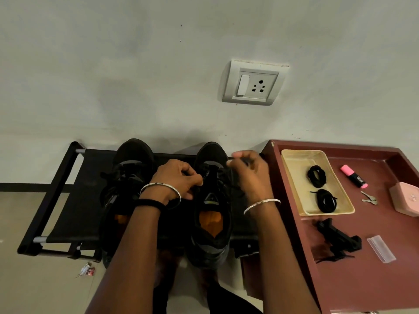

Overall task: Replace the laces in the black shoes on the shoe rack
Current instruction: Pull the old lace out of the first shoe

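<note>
Shoes, head view: two, black, side by side on shoe rack (68, 200), frame centre. Left hand (181, 180) pinches lace at eyelets of centre shoe (213, 223). Right hand (247, 175) pinches lace end, held up and to right. Shoe left of centre (127, 177) looks laced, no hand on it.

Tray (292, 175) at right of frame holds upper coil (317, 176) and lower coil (326, 200), likely new laces, unused.

Judgement: early stage. Old lace being worked out of one shoe; both relacings left.

Counts: two shoes, two hands, two coils, one tray.
</note>
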